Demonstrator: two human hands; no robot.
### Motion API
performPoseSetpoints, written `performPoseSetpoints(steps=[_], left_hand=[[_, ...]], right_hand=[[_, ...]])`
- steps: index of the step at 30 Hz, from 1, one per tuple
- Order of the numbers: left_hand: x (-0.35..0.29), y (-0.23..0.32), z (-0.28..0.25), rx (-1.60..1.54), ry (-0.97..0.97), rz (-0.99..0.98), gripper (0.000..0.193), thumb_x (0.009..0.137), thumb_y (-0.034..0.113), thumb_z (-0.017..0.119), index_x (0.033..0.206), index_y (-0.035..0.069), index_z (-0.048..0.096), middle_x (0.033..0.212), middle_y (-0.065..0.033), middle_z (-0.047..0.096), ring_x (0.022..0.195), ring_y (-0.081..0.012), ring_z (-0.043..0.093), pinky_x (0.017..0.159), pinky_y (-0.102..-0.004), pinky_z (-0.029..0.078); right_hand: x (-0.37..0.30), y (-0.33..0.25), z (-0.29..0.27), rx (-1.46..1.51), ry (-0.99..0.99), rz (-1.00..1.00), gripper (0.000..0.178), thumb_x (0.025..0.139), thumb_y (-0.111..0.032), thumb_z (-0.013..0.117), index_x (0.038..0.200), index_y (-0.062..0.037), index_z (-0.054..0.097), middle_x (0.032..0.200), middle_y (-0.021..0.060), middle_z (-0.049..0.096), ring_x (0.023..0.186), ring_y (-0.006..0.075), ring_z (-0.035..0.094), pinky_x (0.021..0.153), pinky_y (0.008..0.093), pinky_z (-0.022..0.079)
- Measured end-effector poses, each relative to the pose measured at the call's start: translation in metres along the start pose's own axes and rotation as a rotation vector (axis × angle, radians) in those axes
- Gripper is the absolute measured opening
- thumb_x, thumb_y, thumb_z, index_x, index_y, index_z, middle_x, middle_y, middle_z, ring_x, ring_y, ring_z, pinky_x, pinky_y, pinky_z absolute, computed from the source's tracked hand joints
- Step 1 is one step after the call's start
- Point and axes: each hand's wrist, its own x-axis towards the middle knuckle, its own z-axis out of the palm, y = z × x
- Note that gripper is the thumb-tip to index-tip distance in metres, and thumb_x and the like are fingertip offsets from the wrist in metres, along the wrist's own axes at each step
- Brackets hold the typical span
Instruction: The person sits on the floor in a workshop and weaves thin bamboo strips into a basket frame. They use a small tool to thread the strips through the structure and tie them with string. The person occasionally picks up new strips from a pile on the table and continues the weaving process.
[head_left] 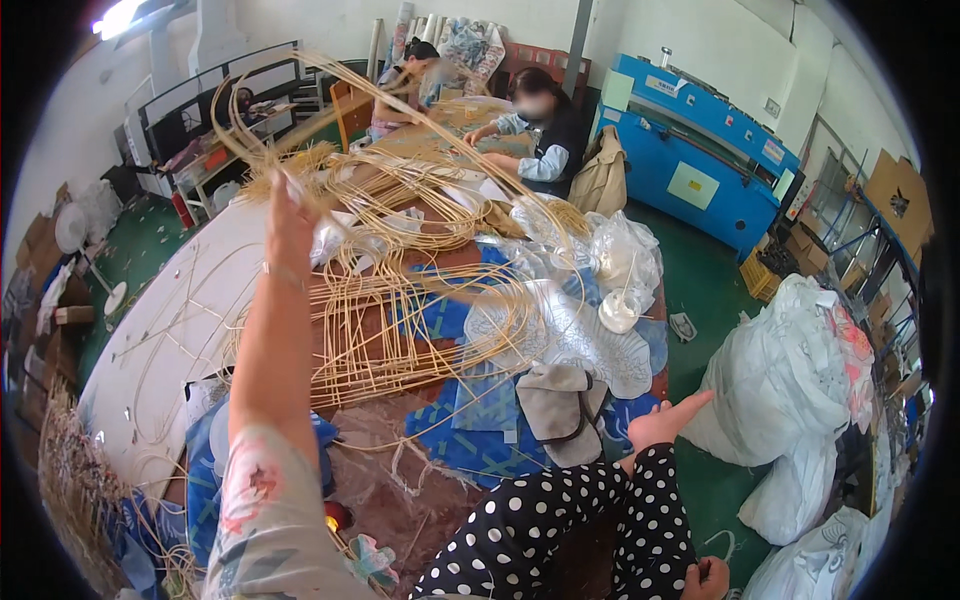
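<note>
My left hand (290,225) is raised at the end of my outstretched arm, over the left part of the work table. Its fingers are closed around long pale cane strips (237,150), slightly blurred, which arch up and loop away to the right. Below and right of it lies a woven lattice of cane strips (385,335), with looped ends. More coiled cane (430,215) lies behind the lattice. Low at the right, beside my polka-dot trouser leg, my right hand (706,580) shows only in part, its fingers curled; what they hold, if anything, is hidden.
A grey cloth (562,405) and a white cup-like container (619,311) are on the table. My bare foot (662,422) rests beside its right edge. Large white sacks (775,370) stand at the right. Two people sit at the far end; a blue machine (690,150) stands behind.
</note>
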Motion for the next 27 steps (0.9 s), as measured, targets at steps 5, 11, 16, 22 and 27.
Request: performPoseSetpoints(steps=[5, 11, 16, 22, 27], left_hand=[[0.022, -0.067, -0.071, 1.381, 0.200, 0.542, 0.045, 0.072, 0.041, 0.062, 0.079, -0.002, 0.053, 0.064, -0.0160, 0.056, 0.060, -0.0306, 0.054, 0.058, -0.0377, 0.042], [-0.158, -0.177, -0.155, 1.733, -0.634, 0.000, 0.034, 0.071, 0.033, 0.061, 0.084, 0.002, 0.058, 0.082, -0.0192, 0.060, 0.079, -0.0346, 0.057, 0.070, -0.0428, 0.046], [-0.209, -0.195, -0.183, 1.734, -0.788, -0.045, 0.031, 0.072, 0.032, 0.059, 0.082, 0.003, 0.058, 0.080, -0.0211, 0.059, 0.079, -0.0368, 0.057, 0.069, -0.0446, 0.045], [-0.260, -0.185, -0.179, 1.700, -0.897, -0.171, 0.025, 0.077, 0.029, 0.054, 0.072, 0.005, 0.056, 0.070, -0.0188, 0.058, 0.071, -0.0359, 0.057, 0.064, -0.0447, 0.044], [-0.298, -0.170, -0.164, 1.506, -0.936, -0.048, 0.025, 0.080, 0.028, 0.051, 0.069, 0.005, 0.053, 0.067, -0.0178, 0.056, 0.066, -0.0356, 0.055, 0.058, -0.0440, 0.043]], right_hand=[[-0.002, 0.007, 0.018, 0.027, 0.024, 0.021, 0.020, 0.077, -0.021, 0.060, 0.081, -0.0011, 0.058, 0.074, 0.0135, 0.056, 0.068, 0.0298, 0.053, 0.063, 0.0384, 0.043], [-0.003, 0.012, 0.012, 0.060, -0.040, 0.052, 0.020, 0.076, -0.020, 0.061, 0.081, -0.0013, 0.058, 0.075, 0.0134, 0.057, 0.069, 0.0287, 0.053, 0.064, 0.0378, 0.043], [-0.003, 0.018, 0.013, 0.085, -0.024, 0.091, 0.019, 0.076, -0.019, 0.061, 0.081, -0.0008, 0.059, 0.076, 0.0129, 0.057, 0.069, 0.0280, 0.053, 0.064, 0.0365, 0.044], [-0.004, 0.017, 0.017, 0.143, -0.009, 0.130, 0.017, 0.076, -0.017, 0.061, 0.081, -0.0007, 0.059, 0.076, 0.0123, 0.057, 0.068, 0.0267, 0.054, 0.063, 0.0348, 0.045], [-0.004, 0.019, 0.020, 0.187, 0.011, 0.132, 0.016, 0.075, -0.017, 0.061, 0.081, -0.0011, 0.060, 0.076, 0.0125, 0.057, 0.068, 0.0267, 0.055, 0.062, 0.0345, 0.046]])
